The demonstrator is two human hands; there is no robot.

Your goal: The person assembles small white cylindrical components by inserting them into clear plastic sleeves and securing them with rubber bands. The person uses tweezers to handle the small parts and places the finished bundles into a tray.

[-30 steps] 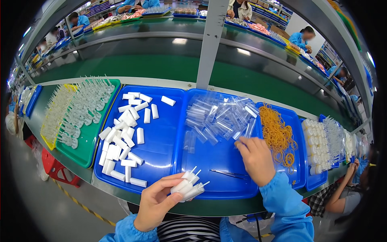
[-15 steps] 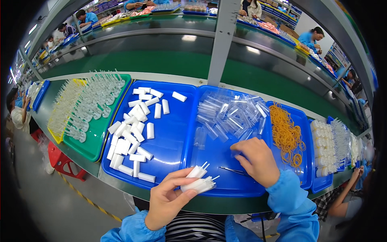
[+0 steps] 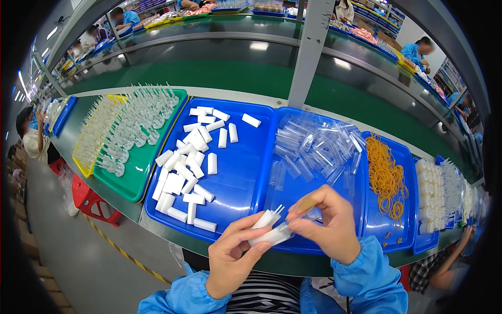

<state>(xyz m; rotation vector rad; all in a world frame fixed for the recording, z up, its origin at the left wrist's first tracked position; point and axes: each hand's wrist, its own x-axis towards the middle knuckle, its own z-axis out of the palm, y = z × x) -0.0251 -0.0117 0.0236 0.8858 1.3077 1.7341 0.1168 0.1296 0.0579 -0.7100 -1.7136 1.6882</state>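
My left hand (image 3: 230, 266) is kinda curled, thumb (image 3: 254, 254) across from the fingers (image 3: 238, 228), and my right hand (image 3: 334, 227) is pinching just beside it, knuckles bent.

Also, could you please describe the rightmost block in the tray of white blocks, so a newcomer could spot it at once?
Right of the green tray is a blue tray strewn with white blocks. Near its far right corner lies one block, slanted. It sits nearest that corner, with bare tray all around it, while most others crowd leftward.
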